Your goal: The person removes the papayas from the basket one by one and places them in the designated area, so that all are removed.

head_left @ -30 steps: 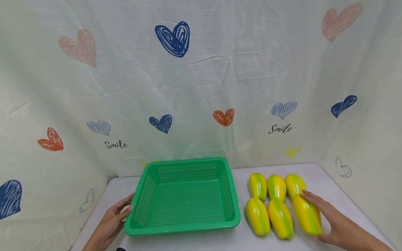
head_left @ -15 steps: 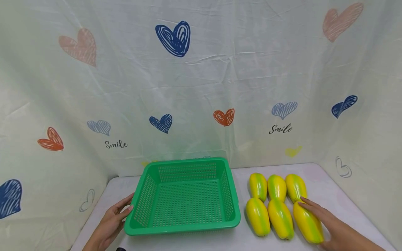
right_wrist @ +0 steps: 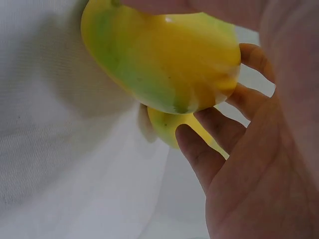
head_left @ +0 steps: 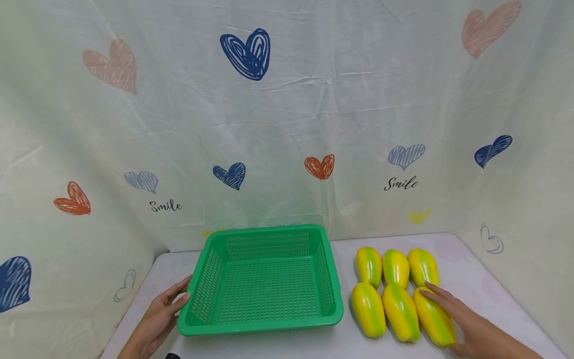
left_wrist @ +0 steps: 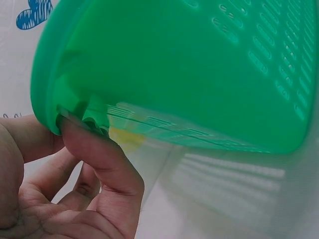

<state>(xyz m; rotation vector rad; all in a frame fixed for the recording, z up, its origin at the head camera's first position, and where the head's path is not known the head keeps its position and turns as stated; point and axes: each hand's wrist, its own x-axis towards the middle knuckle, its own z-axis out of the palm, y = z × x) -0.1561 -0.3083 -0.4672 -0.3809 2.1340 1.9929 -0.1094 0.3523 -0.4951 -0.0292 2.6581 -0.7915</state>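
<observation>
A green plastic basket (head_left: pixel 269 289) with perforated walls stands on the table. My left hand (head_left: pixel 157 316) pinches its left rim between thumb and fingers, seen close in the left wrist view with the basket's rim (left_wrist: pixel 45 74). To the right of the basket, yellow-green papayas lie in two rows of three. My right hand (head_left: pixel 468 319) spans the front-right papaya (head_left: pixel 432 316), fingers at its far end and thumb near its close end. In the right wrist view that papaya (right_wrist: pixel 164 59) sits between thumb and fingers, with another papaya (right_wrist: pixel 169 127) partly hidden behind.
The other papayas lie close together, such as the front-left one (head_left: pixel 368 310) and the back-middle one (head_left: pixel 395 268). A white table (head_left: pixel 475 279) backs onto a hanging curtain (head_left: pixel 278 124) printed with hearts. A small black object (head_left: pixel 172 356) shows at the bottom edge.
My right hand first drew the front-right papaya nearer, away from the back row, then shifted it left against its neighbour. The left hand and basket have stayed in place.
</observation>
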